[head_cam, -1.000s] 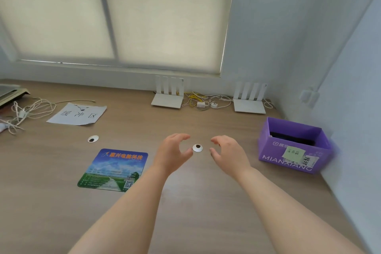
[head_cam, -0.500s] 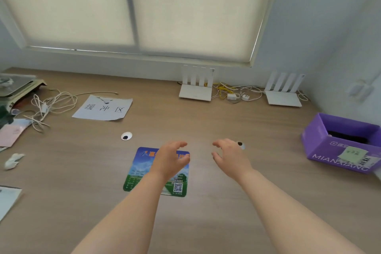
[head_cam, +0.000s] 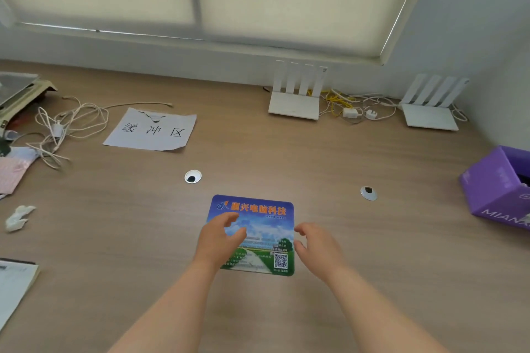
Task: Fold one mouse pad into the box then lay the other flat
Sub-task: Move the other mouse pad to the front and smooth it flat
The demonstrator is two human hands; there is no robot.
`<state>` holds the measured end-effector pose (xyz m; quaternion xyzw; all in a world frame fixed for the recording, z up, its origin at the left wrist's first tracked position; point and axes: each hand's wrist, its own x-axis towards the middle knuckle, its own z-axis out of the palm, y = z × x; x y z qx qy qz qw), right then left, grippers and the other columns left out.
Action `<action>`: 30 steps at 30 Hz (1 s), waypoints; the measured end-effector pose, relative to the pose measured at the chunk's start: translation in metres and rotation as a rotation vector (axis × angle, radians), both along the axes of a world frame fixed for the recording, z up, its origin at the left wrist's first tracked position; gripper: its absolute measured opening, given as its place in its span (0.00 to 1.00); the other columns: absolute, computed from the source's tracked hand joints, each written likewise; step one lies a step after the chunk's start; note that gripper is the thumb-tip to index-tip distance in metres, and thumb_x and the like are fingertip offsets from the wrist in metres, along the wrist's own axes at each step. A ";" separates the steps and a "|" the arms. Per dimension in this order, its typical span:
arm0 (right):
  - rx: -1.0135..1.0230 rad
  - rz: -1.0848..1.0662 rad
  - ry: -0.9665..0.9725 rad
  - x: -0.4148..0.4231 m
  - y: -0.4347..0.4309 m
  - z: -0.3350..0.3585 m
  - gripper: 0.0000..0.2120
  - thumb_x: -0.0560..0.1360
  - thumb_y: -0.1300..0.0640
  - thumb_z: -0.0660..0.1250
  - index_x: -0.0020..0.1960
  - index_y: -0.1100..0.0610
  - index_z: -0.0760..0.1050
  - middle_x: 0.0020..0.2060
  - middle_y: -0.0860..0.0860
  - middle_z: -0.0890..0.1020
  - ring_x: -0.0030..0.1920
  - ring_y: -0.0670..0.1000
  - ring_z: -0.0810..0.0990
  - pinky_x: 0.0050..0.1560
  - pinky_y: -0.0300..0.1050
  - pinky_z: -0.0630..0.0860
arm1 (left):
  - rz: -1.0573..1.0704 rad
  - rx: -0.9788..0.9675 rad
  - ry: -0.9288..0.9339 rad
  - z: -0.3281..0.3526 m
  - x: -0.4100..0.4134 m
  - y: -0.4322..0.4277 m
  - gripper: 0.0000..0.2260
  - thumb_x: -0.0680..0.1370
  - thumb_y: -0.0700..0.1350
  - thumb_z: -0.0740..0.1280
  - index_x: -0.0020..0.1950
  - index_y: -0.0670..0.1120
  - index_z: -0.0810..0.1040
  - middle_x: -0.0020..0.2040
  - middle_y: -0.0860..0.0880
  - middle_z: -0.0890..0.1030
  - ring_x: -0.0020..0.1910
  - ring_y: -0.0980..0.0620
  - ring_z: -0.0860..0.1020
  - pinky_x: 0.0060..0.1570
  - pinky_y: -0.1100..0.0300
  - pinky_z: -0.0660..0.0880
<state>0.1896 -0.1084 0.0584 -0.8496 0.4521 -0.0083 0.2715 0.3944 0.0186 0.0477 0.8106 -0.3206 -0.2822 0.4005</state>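
A wooden worktop (head_cam: 344,252) fills most of the frame, beneath a blinded window. At the right edge of the frame a purple box (head_cam: 496,195) is seen, open at the top, with the partial lettering "MIANX…" readable on its side; something dark lies inside, too little shown to identify. At lower centre a printed mouse pad (head_cam: 259,226) lies flat, its long axis running away from the viewer, orange Chinese characters along its far edge and a QR code near its lower right corner. A sheet of paper (head_cam: 152,130) at upper left carries three characters, "缓冲区". Two white routers (head_cam: 295,106) stand at the back wall. The left hand (head_cam: 219,241) is held over the pad's left part, fingers (head_cam: 229,216) spread and holding nothing; the right hand (head_cam: 318,246) is just beside the pad's right edge, likewise open and empty. The left hand is judged nearer. Contact with the pad cannot be confirmed.
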 end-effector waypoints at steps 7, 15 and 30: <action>0.197 -0.119 0.075 0.014 -0.006 -0.054 0.18 0.74 0.57 0.63 0.64 0.54 0.72 0.60 0.54 0.78 0.59 0.53 0.76 0.58 0.49 0.75 | 0.222 0.063 0.168 -0.050 0.031 0.014 0.18 0.72 0.48 0.73 0.61 0.48 0.77 0.58 0.51 0.80 0.60 0.51 0.77 0.59 0.57 0.71; 0.300 -0.421 -0.060 0.022 -0.009 -0.082 0.16 0.74 0.60 0.64 0.62 0.59 0.73 0.49 0.56 0.83 0.49 0.56 0.80 0.51 0.48 0.76 | 0.363 0.158 0.213 -0.081 0.042 0.019 0.28 0.70 0.47 0.74 0.69 0.44 0.72 0.65 0.45 0.77 0.63 0.49 0.76 0.62 0.54 0.71; 0.368 -0.512 -0.192 0.044 -0.019 -0.100 0.09 0.76 0.53 0.66 0.43 0.58 0.79 0.37 0.52 0.83 0.40 0.55 0.80 0.42 0.49 0.76 | 0.442 0.168 0.177 -0.095 0.056 0.001 0.06 0.73 0.48 0.70 0.48 0.49 0.82 0.41 0.48 0.84 0.42 0.46 0.82 0.46 0.50 0.78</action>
